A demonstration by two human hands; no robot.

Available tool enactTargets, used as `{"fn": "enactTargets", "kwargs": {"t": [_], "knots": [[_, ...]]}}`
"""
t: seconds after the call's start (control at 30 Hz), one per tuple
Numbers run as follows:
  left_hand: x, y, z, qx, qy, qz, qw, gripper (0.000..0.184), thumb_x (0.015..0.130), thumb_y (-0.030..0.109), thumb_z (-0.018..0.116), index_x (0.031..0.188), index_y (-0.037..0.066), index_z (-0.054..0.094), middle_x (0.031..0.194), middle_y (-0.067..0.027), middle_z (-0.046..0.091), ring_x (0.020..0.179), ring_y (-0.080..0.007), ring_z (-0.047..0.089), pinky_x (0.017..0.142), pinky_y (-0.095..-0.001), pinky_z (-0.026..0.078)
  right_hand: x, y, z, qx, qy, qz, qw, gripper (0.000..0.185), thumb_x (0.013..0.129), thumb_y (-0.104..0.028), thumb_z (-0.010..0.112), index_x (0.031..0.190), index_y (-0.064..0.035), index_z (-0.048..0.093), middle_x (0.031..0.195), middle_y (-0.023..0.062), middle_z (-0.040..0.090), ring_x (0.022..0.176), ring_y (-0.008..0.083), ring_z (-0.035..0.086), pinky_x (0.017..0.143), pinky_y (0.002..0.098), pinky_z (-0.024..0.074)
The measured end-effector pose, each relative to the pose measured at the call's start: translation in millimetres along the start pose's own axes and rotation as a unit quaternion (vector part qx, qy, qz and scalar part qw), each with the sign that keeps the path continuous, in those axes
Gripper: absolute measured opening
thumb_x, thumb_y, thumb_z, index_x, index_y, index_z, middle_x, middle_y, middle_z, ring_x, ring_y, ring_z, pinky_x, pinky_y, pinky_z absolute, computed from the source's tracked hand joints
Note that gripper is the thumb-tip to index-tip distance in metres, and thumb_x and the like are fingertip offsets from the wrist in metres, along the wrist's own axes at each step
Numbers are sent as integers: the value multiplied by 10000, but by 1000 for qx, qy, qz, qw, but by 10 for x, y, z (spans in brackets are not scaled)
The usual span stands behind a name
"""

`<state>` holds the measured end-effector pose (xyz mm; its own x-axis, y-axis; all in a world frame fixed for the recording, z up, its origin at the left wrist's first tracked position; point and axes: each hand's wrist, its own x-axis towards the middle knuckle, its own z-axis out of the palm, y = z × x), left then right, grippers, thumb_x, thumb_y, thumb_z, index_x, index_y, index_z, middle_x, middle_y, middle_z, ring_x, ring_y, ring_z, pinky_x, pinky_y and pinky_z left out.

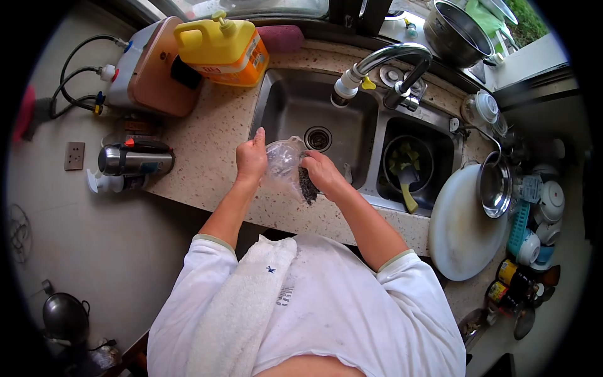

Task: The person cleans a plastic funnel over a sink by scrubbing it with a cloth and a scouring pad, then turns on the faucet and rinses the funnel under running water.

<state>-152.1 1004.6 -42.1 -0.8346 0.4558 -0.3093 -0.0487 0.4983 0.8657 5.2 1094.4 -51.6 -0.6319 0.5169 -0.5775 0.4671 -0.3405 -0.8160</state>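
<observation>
At eight o'clock from the sink drain (318, 138), the clear plastic bag (282, 158), gripped by the left hand (251, 158) and seemingly pinched at three o'clock by the right hand (323, 172), is best held steady so the dark bits (308, 187) don't scatter.

A single head-worn view looks forward and steeply down; the wearer's shirt (352, 289) spreads across the bottom, nearest the lens; the left fingers (259, 148) and right fingers (309, 163) come near the middle, at arm's reach; the desk (217, 141) and sink (290, 103) lie around and beyond them; the window frame (365, 22) crosses the top; the wide lens bends straight edges and leaves the corners black.
</observation>
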Motion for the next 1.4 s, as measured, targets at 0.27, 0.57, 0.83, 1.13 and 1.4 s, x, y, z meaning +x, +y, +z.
{"fn": "enactTargets", "kwargs": {"t": [0.27,0.57,0.83,1.13,1.4], "knots": [[57,-196,65,-14,-61,-77,995,582,929,462,538,567,6,509,518,-24,434,465,-132,369,444,-342,329,-59,93,-147,-167,213,-293,917,348,745,-161,751,1012,5,600,916,161,635,931,293,615,812,337,488],[119,-306,81,-140,-80,-209,965,512,921,484,539,629,64,527,523,-10,440,413,-123,378,395,-308,294,-44,338,-245,-36,74,-270,959,306,738,-55,696,1036,0,652,1061,147,632,982,267,610,854,318,482],[-95,-83,182,206,-99,68,971,604,918,497,498,655,-36,605,661,-228,608,637,-404,598,642,-462,464,-180,154,-53,-308,146,-414,844,258,723,37,614,971,-18,662,1028,149,641,952,331,607,845,378,497],[-91,-89,81,148,-66,136,977,588,923,442,528,580,-35,551,558,-236,505,501,-354,485,527,-440,399,-110,340,-102,-319,123,-418,841,214,730,35,634,931,-25,673,940,117,672,920,319,613,827,386,500],[32,-22,55,-68,-110,-71,989,518,935,408,552,611,5,536,521,-33,490,475,-165,444,465,-382,368,-37,242,-34,-148,268,-398,865,172,742,14,667,912,-14,665,948,128,659,877,263,625,780,345,514]]}}
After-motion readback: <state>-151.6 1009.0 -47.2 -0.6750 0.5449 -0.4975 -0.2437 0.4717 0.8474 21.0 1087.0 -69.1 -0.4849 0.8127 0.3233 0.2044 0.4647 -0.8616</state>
